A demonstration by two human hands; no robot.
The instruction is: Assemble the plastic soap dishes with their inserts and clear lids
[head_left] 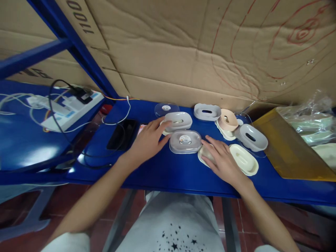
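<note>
My left hand (149, 140) reaches over the left end of a grey oval tray, like a soap dish part (186, 120); its fingers are stretched and apart, the fingertips at the rim. My right hand (223, 159) lies with fingers extended over a cream scalloped dish (202, 159), partly covering it. Between the hands sits a clear oval lid with a round label (194, 142), apparently over a greyish piece. Right of my right hand is another cream scalloped dish (245, 161). Neither hand visibly grips anything.
Behind are a grey slotted tray (207, 112), a peach tray (228, 119), another grey slotted tray (253, 137) and a clear lid (160, 110). A yellow-brown box (275, 147) holds bagged pieces. A phone (122, 134), cables and a power strip (78, 112) lie left.
</note>
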